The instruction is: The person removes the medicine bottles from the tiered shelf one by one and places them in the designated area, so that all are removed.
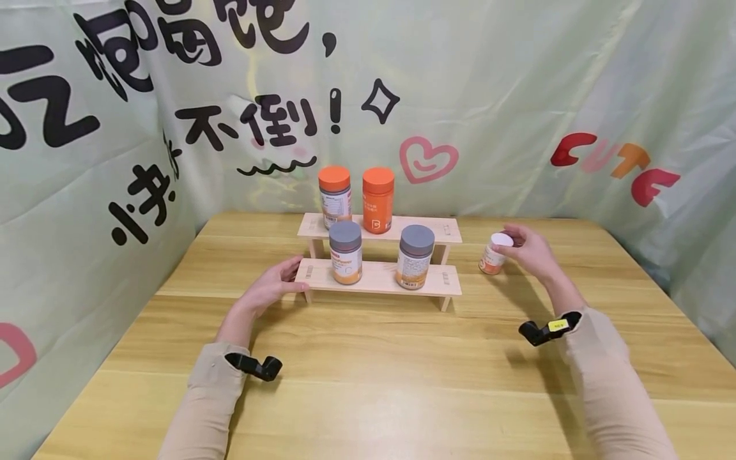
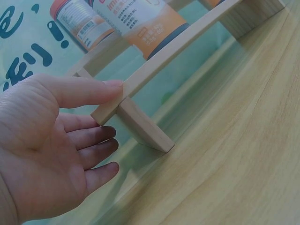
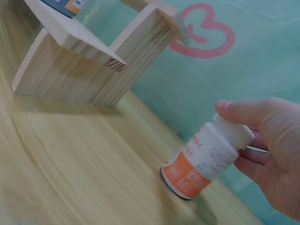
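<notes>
In the head view, my left hand (image 1: 277, 281) pinches the left end of a two-tier wooden display shelf (image 1: 379, 285). The left wrist view shows the thumb (image 2: 89, 90) on the lower board's edge and a finger beneath it. To the right of the shelf, my right hand (image 1: 531, 250) holds a small white pill bottle (image 1: 492, 255) with an orange-and-white label by its white cap (image 3: 233, 131). The bottle is at or just above the table; I cannot tell whether its base touches. Two grey-lidded supplement jars (image 1: 346, 253) stand on the lower board.
On the upper board are an orange-lidded jar (image 1: 335, 198) with a white label and an all-orange jar (image 1: 377, 201). The wooden table (image 1: 397, 377) extends toward me. A printed cloth backdrop (image 1: 489, 96) hangs behind and on the left.
</notes>
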Demonstrator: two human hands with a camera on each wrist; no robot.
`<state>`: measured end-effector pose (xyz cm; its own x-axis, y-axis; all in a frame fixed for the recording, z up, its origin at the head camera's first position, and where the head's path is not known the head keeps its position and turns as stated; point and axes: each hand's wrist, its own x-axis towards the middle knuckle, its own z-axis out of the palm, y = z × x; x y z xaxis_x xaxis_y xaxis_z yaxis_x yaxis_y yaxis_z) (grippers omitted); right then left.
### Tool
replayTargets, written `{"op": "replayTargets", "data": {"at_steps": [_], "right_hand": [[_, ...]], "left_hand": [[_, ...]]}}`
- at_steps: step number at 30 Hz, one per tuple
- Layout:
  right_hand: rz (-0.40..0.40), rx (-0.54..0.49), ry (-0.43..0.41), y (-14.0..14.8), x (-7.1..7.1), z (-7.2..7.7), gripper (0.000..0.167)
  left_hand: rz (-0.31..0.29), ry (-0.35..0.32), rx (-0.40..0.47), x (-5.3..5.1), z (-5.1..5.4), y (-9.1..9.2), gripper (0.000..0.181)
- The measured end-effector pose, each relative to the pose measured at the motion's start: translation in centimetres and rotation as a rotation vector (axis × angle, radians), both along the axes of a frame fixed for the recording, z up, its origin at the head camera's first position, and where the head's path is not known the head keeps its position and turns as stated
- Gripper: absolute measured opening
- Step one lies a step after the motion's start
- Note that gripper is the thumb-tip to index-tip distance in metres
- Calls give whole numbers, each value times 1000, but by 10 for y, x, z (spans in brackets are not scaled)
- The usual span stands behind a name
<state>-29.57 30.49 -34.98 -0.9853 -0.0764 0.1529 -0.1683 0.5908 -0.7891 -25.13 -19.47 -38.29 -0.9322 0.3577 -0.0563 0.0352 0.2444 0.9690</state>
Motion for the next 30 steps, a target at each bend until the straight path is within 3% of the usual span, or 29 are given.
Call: {"op": "replayTargets", "data": {"at_steps": [6, 15, 25, 30], "right_hand": [[21, 17, 5, 7, 6, 14, 66], [-14, 57, 32, 5, 13, 43, 68], [33, 47, 28, -21, 10, 88, 75], [95, 56, 29, -41, 8, 103, 74]], "left_hand": [[5, -7, 4, -1, -3, -1, 82], [1, -8, -9, 2, -4, -2, 82], [6, -14, -12, -1, -3, -4, 81], [3, -12, -11, -2, -4, -3, 81]]}}
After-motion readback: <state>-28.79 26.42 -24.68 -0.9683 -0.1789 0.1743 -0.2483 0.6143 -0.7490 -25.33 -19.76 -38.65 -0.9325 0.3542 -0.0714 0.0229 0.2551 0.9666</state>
